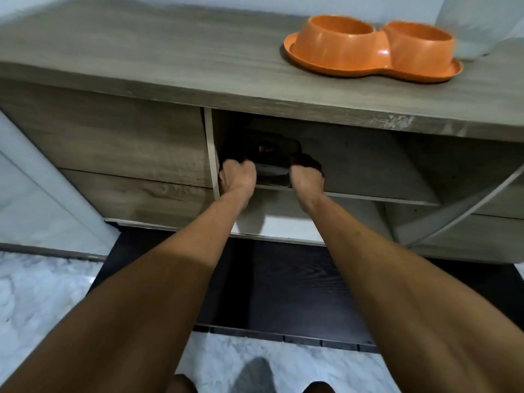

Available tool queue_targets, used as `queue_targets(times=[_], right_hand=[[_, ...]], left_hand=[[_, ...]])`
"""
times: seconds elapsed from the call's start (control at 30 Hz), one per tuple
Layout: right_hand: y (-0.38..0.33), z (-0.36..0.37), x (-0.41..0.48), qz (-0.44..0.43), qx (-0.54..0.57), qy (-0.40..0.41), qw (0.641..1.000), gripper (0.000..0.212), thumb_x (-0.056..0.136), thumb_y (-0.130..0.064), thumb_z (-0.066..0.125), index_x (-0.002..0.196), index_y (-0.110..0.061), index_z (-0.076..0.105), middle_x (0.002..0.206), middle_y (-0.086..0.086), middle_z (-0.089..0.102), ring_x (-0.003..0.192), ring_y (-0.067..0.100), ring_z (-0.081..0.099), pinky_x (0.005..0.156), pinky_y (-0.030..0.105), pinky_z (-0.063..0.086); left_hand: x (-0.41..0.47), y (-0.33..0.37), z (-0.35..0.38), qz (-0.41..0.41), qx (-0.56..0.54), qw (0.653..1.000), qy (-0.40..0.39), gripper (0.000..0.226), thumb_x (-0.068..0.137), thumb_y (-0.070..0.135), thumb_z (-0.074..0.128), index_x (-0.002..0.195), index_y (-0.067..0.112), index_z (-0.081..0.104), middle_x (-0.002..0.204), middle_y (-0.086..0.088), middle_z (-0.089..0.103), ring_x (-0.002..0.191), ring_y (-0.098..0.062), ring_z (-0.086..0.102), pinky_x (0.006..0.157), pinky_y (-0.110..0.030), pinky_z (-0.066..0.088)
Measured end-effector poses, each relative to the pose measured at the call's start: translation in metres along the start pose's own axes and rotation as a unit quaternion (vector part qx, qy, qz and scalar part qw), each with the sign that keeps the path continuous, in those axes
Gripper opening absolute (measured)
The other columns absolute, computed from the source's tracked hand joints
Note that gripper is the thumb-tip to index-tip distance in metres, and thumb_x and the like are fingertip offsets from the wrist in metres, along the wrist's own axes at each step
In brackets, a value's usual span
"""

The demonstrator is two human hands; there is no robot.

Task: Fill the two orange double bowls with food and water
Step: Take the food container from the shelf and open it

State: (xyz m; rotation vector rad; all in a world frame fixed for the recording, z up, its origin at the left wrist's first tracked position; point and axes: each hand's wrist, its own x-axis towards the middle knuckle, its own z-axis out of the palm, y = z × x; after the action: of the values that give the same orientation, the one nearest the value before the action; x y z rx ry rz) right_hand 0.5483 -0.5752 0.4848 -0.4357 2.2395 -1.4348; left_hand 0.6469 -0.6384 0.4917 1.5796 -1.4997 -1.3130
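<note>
Grey wood-grain laminate covers the low, wide cabinet (141, 61) that fills the upper part of the view, standing on a pale marbled floor (42, 293) with a dark wood-grain panel (283, 279) lying in front of its base. On the cabinet's top, near the right rear corner, sits an orange plastic double bowl (371, 48), two round cups joined on one flat oval base; its insides are not visible from this angle. Just beyond its right end stands a pale translucent container (476, 24), touching or nearly touching the bowl's base. Below the top, in the middle of the cabinet front, an open compartment shows a shelf (368, 177), and at the shelf's left end rests a dark rectangular container (269, 157), blurred and in shadow. Both bare arms reach into that opening. The left hand (238, 177) is curled round the container's left side, and the right hand (307, 177) is curled round its right side, fingers wrapped into the shadow behind it. A pale curved panel edge (467, 208) crosses the cabinet's lower right front.
</note>
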Motion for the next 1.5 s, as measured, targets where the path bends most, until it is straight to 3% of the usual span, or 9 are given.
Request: queue_targets(times=[0.3, 0.47, 0.6, 0.73, 0.87, 1.03, 1.13, 1.37, 1.5], right_hand=[[-0.027, -0.034, -0.084, 0.081, 0.029, -0.011, 0.996, 0.027, 0.092, -0.03, 0.056, 0.108, -0.012, 0.068, 0.109, 0.013, 0.07, 0.105, 0.033, 0.062, 0.091, 0.034, 0.047], [-0.058, -0.084, -0.161, 0.133, 0.024, -0.032, 0.99, 0.012, 0.093, -0.026, 0.055, 0.092, -0.017, 0.063, 0.101, 0.012, 0.067, 0.097, 0.031, 0.061, 0.089, 0.039, 0.05], [-0.097, -0.119, -0.206, 0.121, 0.034, -0.042, 0.991, 0.018, 0.095, -0.022, 0.054, 0.101, -0.011, 0.067, 0.103, 0.013, 0.068, 0.092, 0.028, 0.06, 0.08, 0.031, 0.045], [-0.147, -0.135, -0.221, 0.103, 0.041, -0.052, 0.992, 0.027, 0.095, -0.026, 0.054, 0.114, -0.014, 0.068, 0.11, 0.011, 0.069, 0.103, 0.029, 0.061, 0.096, 0.04, 0.05], [-0.193, -0.137, -0.213, 0.063, 0.052, -0.055, 0.995, 0.028, 0.094, -0.027, 0.054, 0.113, -0.013, 0.07, 0.112, 0.012, 0.07, 0.107, 0.031, 0.061, 0.095, 0.035, 0.047], [-0.243, -0.118, -0.183, 0.026, 0.069, -0.086, 0.994, 0.026, 0.094, -0.029, 0.055, 0.112, -0.017, 0.069, 0.113, 0.009, 0.071, 0.104, 0.028, 0.065, 0.098, 0.048, 0.051], [-0.267, -0.099, -0.159, 0.009, 0.073, -0.074, 0.995, 0.029, 0.094, -0.028, 0.056, 0.114, -0.014, 0.07, 0.112, 0.009, 0.071, 0.104, 0.027, 0.065, 0.096, 0.041, 0.052], [-0.305, -0.041, -0.094, -0.012, 0.078, -0.048, 0.996, 0.025, 0.096, -0.021, 0.053, 0.11, -0.01, 0.07, 0.109, 0.012, 0.072, 0.097, 0.027, 0.065, 0.084, 0.037, 0.052], [-0.311, -0.012, -0.063, 0.005, 0.088, -0.044, 0.995, 0.025, 0.099, -0.021, 0.052, 0.116, -0.011, 0.067, 0.105, 0.005, 0.068, 0.095, 0.021, 0.063, 0.075, 0.028, 0.051]], left_hand=[[-0.077, 0.011, -0.049, -0.058, 0.001, 0.998, 0.005, 0.044, 0.097, 0.036, 0.05, 0.125, 0.002, 0.057, 0.123, -0.022, 0.062, 0.118, -0.036, 0.055, 0.1, -0.038, 0.044], [-0.167, 0.045, -0.098, -0.084, 0.014, 0.996, 0.016, 0.039, 0.098, 0.031, 0.051, 0.121, 0.001, 0.058, 0.119, -0.021, 0.063, 0.114, -0.038, 0.057, 0.087, -0.032, 0.043], [-0.219, 0.088, -0.133, -0.071, 0.018, 0.997, 0.029, 0.036, 0.098, 0.028, 0.051, 0.121, 0.001, 0.059, 0.117, -0.021, 0.065, 0.112, -0.038, 0.059, 0.081, -0.028, 0.04], [-0.235, 0.133, -0.156, -0.063, 0.004, 0.997, 0.042, 0.038, 0.098, 0.031, 0.05, 0.119, 0.002, 0.06, 0.115, -0.02, 0.065, 0.109, -0.037, 0.06, 0.082, -0.03, 0.042], [-0.224, 0.176, -0.17, -0.018, 0.002, 0.997, 0.072, 0.038, 0.097, 0.031, 0.051, 0.114, 0.0, 0.062, 0.117, -0.022, 0.065, 0.114, -0.038, 0.057, 0.091, -0.036, 0.043], [-0.186, 0.214, -0.184, 0.013, -0.038, 0.996, 0.082, 0.034, 0.096, 0.034, 0.054, 0.108, 0.004, 0.064, 0.11, -0.017, 0.069, 0.106, -0.03, 0.063, 0.082, -0.03, 0.044], [-0.154, 0.234, -0.189, 0.029, -0.038, 0.995, 0.087, 0.033, 0.096, 0.034, 0.055, 0.107, 0.005, 0.067, 0.106, -0.014, 0.07, 0.096, -0.025, 0.062, 0.075, -0.025, 0.04], [-0.045, 0.259, -0.187, 0.034, -0.09, 0.995, 0.018, 0.03, 0.095, 0.026, 0.06, 0.106, -0.002, 0.065, 0.1, -0.017, 0.071, 0.093, -0.03, 0.067, 0.073, -0.028, 0.049], [0.007, 0.253, -0.186, 0.029, -0.098, 0.994, -0.043, 0.029, 0.095, 0.025, 0.061, 0.113, 0.003, 0.062, 0.098, -0.008, 0.069, 0.084, -0.016, 0.065, 0.061, -0.015, 0.048]])
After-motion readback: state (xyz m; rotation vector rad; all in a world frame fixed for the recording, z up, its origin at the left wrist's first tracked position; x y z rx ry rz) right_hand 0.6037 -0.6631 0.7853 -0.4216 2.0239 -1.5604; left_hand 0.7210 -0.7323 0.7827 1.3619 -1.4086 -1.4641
